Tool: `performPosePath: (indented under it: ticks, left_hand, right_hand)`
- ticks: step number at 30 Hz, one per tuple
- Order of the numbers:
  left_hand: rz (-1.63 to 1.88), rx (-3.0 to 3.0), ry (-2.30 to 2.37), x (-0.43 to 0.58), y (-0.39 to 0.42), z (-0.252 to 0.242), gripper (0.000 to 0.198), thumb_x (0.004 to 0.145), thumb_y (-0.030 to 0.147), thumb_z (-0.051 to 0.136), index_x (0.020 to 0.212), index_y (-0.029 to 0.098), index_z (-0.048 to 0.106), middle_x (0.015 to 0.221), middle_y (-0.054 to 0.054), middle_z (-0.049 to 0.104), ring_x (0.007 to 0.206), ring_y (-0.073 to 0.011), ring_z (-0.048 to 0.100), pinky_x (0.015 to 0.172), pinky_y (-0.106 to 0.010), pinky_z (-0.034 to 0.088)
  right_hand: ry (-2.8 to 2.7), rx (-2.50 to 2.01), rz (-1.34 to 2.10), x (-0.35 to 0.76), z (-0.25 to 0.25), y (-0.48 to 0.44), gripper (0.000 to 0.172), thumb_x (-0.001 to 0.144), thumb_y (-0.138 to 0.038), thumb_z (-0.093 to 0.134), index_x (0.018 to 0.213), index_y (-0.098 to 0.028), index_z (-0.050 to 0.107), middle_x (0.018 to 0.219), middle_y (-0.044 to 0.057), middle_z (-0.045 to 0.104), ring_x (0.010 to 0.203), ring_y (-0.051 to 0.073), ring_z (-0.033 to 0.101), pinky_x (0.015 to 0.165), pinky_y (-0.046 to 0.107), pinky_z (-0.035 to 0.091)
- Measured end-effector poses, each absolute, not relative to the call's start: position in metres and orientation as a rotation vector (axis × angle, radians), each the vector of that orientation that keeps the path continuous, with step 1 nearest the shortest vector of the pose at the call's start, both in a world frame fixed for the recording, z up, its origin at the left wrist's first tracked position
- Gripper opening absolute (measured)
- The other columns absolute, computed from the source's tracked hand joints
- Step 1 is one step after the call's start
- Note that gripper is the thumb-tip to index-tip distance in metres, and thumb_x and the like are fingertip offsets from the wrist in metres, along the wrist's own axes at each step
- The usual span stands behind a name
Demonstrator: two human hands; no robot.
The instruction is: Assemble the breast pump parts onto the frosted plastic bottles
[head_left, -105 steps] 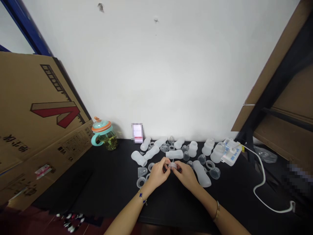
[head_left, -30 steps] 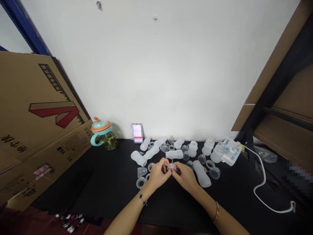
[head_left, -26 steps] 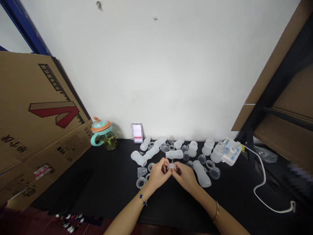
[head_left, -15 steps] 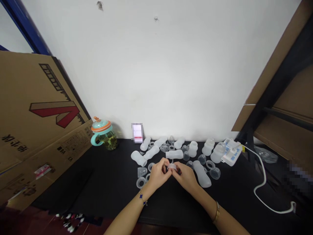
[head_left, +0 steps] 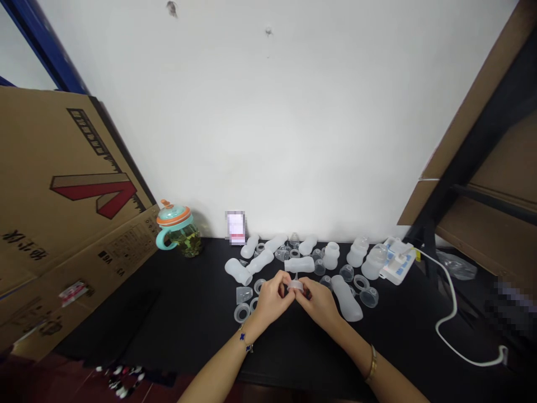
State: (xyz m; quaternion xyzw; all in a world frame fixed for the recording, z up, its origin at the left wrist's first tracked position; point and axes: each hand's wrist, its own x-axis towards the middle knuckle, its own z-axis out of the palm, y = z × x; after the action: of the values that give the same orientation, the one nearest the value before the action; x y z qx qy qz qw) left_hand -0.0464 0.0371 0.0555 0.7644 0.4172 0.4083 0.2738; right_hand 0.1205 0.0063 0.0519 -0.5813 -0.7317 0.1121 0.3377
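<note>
Between my two hands is a small translucent white bottle collar ring (head_left: 296, 286), with the thin tip of a nipple pointing up from it. My left hand (head_left: 272, 295) pinches its left side between thumb and fingers. On the opposite side, my right hand (head_left: 319, 301) grips the ring the same way. A frosted baby bottle (head_left: 347, 299) lies just right of my right hand, and another bottle (head_left: 300, 265) lies behind the ring. Close to my left hand are a loose collar ring (head_left: 236, 315) and a clear cap (head_left: 244, 295).
Several more bottles, caps and rings lie along the wall on the black table (head_left: 188, 330). Two bottles with clear tops, one a bottle (head_left: 371, 265), stand beside a white power strip (head_left: 397, 268) with a cable (head_left: 453, 302). At left are a teapot (head_left: 178, 232) and a carton (head_left: 62, 224).
</note>
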Motion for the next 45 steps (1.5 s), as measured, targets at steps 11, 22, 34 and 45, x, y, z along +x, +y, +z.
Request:
performPosePath:
  ticks: [11, 22, 34, 45]
  left_hand:
    - [1.102, 2.065, 1.128, -0.0460, 0.0377, 0.0532, 0.011, 0.080, 0.019, 0.058, 0.089, 0.022, 0.053, 0.054, 0.011, 0.041, 0.046, -0.0090, 0.042, 0.052, -0.020, 0.031]
    - [1.099, 2.067, 1.121, -0.0463, 0.0388, 0.0506, 0.011, 0.080, 0.018, 0.057, 0.089, 0.022, 0.052, 0.056, 0.010, 0.040, 0.047, -0.0089, 0.042, 0.051, -0.020, 0.030]
    - [1.084, 2.080, 1.125, -0.0459, 0.0383, 0.0529, 0.010, 0.079, 0.018, 0.057, 0.088, 0.021, 0.054, 0.056, 0.010, 0.038, 0.048, -0.0088, 0.040, 0.052, -0.020, 0.029]
    - [1.093, 2.084, 1.124, -0.0451, 0.0371, 0.0541, 0.009, 0.079, 0.018, 0.057, 0.087, 0.021, 0.054, 0.056, 0.010, 0.036, 0.047, -0.0084, 0.037, 0.051, -0.021, 0.027]
  right_hand:
    - [-1.900, -1.482, 0.273, 0.1210, 0.0487, 0.0078, 0.017, 0.091, -0.029, 0.052, 0.077, -0.021, 0.058, 0.066, -0.002, 0.059, 0.059, 0.014, 0.056, 0.056, 0.024, 0.033]
    - [-1.900, -1.520, 0.284, 0.1204, 0.0500, 0.0085, 0.019, 0.090, -0.029, 0.052, 0.074, -0.021, 0.056, 0.064, -0.003, 0.058, 0.057, 0.013, 0.054, 0.055, 0.024, 0.031]
    - [-1.900, -1.530, 0.296, 0.1207, 0.0484, 0.0098, 0.019, 0.089, -0.029, 0.054, 0.072, -0.021, 0.055, 0.062, -0.004, 0.055, 0.056, 0.013, 0.053, 0.055, 0.024, 0.029]
    - [-1.907, -1.516, 0.276, 0.1210, 0.0501, 0.0090, 0.017, 0.088, -0.026, 0.053, 0.072, -0.021, 0.056, 0.062, -0.004, 0.055, 0.055, 0.013, 0.053, 0.054, 0.024, 0.029]
